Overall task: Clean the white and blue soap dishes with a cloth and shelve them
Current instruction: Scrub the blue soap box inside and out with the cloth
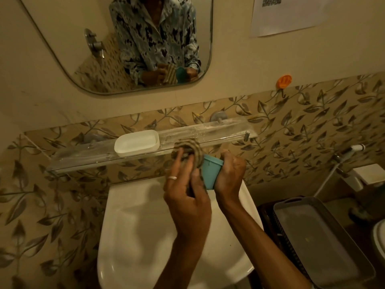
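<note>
Both hands work above a white washbasin in a small bathroom. From the head camera, the right hand is closed around the blue soap dish, gripping it from the right side, while the left hand is pinched on a striped cloth that is bunched up and pressed against the dish's left side. A ring shows on one left finger.

Behind the hands, a clear glass shelf runs along a wall tiled in a beige leaf pattern, held on metal brackets with a thin rail at its front. Above it the wall is plain cream, with a rounded mirror that reflects the person's patterned shirt, the cloth and the dish. An orange hook is stuck to the wall at the right, and a sheet of paper hangs higher up.

The blue soap dish is held off the shelf, tipped on edge so that its long axis runs roughly up and down; which way its open side faces cannot be told.

On the shelf, the white soap dish sits upright, long axis along the shelf, with nothing in it. At the lower right, a grey tray lies on a dark perforated basket, and the tray holds nothing clear to see.
</note>
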`<state>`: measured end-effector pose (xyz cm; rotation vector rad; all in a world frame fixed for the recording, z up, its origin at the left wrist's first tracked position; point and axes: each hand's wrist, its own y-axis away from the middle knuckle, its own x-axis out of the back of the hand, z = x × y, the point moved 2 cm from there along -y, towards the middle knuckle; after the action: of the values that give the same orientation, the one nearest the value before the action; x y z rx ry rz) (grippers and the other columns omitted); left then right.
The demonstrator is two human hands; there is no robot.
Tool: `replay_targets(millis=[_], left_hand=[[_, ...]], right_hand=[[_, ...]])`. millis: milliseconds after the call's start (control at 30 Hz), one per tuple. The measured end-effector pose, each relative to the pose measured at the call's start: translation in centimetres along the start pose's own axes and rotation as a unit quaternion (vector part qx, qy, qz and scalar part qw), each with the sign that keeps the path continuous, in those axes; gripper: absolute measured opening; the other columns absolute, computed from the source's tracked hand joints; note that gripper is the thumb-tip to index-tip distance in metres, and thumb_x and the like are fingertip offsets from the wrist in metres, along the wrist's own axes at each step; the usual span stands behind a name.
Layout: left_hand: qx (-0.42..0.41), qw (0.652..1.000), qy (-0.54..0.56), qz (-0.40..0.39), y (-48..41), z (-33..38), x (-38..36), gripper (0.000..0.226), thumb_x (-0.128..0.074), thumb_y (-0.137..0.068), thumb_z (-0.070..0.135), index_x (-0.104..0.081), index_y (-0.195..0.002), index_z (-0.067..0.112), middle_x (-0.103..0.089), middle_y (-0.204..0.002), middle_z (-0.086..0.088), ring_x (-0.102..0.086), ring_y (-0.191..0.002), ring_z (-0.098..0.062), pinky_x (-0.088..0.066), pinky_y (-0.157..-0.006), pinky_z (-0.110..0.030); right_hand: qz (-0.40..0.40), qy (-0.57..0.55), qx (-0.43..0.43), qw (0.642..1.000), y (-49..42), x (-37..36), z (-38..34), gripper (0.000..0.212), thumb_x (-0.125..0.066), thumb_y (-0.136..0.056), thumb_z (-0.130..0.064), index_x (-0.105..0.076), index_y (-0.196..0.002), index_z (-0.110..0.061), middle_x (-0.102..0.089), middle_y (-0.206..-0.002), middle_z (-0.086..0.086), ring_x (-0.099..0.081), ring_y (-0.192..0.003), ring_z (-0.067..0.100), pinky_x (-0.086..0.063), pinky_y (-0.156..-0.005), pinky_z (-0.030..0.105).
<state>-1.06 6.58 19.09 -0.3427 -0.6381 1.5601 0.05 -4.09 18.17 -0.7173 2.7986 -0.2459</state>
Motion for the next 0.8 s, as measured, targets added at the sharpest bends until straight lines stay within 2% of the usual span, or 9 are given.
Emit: replay_targets(millis=[67,100,167,200,233,400,567,667,800], left_hand=[[-0.074,0.996,-0.035,-0.035,2.1,1.0,-0.8,0.033,-0.051,-0.09,0.007,-0.055,-0.121,0.015,-0.055,-0.134,-0.007,-0.05,-0.127,-0.019,-0.047,-0.1,-0.047],[-0.122,0.989,-0.058,-0.054,3.1,1.4,-1.1,0.033,-0.05,-0.088,0.007,-0.056,-0.12,0.017,-0.054,-0.134,-0.004,-0.047,-0.13,-0.018,-0.042,-0.103,-0.046],[-0.187,0.976,-0.086,-0.074,3.7,1.4,-1.3,0.034,-0.048,-0.087,0.006,-0.061,-0.116,0.018,-0.053,-0.133,0.0,-0.043,-0.132,-0.015,-0.037,-0.104,-0.044],[-0.191,0.975,-0.088,-0.074,3.4,1.2,-1.2,0.034,-0.047,-0.086,0.006,-0.065,-0.113,0.016,-0.053,-0.132,0.0,-0.043,-0.132,-0.015,-0.038,-0.103,-0.045],[-0.185,0.977,-0.083,-0.069,3.0,1.0,-1.1,0.033,-0.047,-0.086,0.005,-0.066,-0.112,0.013,-0.053,-0.132,-0.001,-0.044,-0.132,-0.016,-0.04,-0.102,-0.047],[-0.089,0.995,0.002,-0.043,0.9,0.2,-0.3,0.033,-0.049,-0.09,0.002,-0.057,-0.121,0.012,-0.055,-0.133,-0.007,-0.051,-0.127,-0.019,-0.046,-0.102,-0.036],[0.099,0.995,0.025,-0.001,-1.2,-1.8,0.8,0.031,-0.051,-0.095,0.011,-0.055,-0.125,0.019,-0.062,-0.118,0.004,-0.06,-0.11,-0.009,-0.049,-0.087,-0.01],[0.032,0.998,0.023,-0.038,0.0,-0.3,0.3,0.037,-0.054,-0.091,0.017,-0.048,-0.127,0.024,-0.054,-0.135,0.002,-0.053,-0.121,0.0,-0.05,-0.092,-0.016],[-0.082,0.993,-0.016,-0.083,3.4,0.8,-1.0,0.04,-0.06,-0.084,0.003,-0.056,-0.122,0.014,-0.05,-0.14,-0.003,-0.045,-0.133,-0.017,-0.042,-0.107,-0.036]], right_hand=[[-0.041,0.008,0.035,0.999,2.1,0.1,0.7,0.045,-0.045,-0.098,-0.004,-0.052,-0.054,-0.005,-0.053,-0.054,0.013,-0.052,-0.05,0.03,-0.041,-0.048,0.043],[-0.083,0.009,-0.019,0.996,3.5,0.0,0.0,0.035,-0.046,-0.099,-0.004,-0.061,-0.068,0.001,-0.063,-0.066,0.015,-0.061,-0.059,0.031,-0.046,-0.05,0.04],[-0.022,-0.038,-0.011,0.999,4.4,1.5,-0.5,0.02,-0.047,-0.1,-0.014,-0.065,-0.097,-0.005,-0.071,-0.093,0.007,-0.069,-0.091,0.029,-0.052,-0.056,0.023],[-0.059,-0.058,-0.068,0.994,4.2,1.3,-0.6,0.02,-0.047,-0.097,-0.021,-0.063,-0.092,-0.008,-0.067,-0.087,0.004,-0.068,-0.089,0.025,-0.05,-0.056,0.015],[-0.085,-0.072,-0.021,0.994,3.3,1.3,-0.7,0.024,-0.048,-0.093,-0.023,-0.06,-0.08,-0.006,-0.061,-0.073,0.003,-0.064,-0.073,0.019,-0.046,-0.053,0.014],[-0.008,-0.021,0.005,1.0,0.4,0.5,-0.4,0.054,-0.045,-0.093,-0.005,-0.042,-0.043,-0.024,-0.041,-0.039,-0.012,-0.035,-0.038,0.007,-0.03,-0.04,0.024],[0.008,0.022,-0.035,0.999,1.3,1.3,0.8,0.038,-0.043,-0.085,-0.024,-0.042,-0.048,-0.012,-0.049,-0.05,0.018,-0.054,-0.054,0.043,-0.04,-0.045,0.042],[0.017,0.02,-0.034,0.999,1.6,1.2,1.2,0.042,-0.043,-0.085,-0.024,-0.049,-0.053,0.003,-0.053,-0.054,0.027,-0.055,-0.055,0.045,-0.042,-0.044,0.044],[-0.019,0.039,0.012,0.999,1.8,2.0,1.2,0.043,-0.049,-0.095,-0.003,-0.055,-0.055,-0.018,-0.056,-0.053,0.011,-0.053,-0.049,0.024,-0.042,-0.048,0.037]])
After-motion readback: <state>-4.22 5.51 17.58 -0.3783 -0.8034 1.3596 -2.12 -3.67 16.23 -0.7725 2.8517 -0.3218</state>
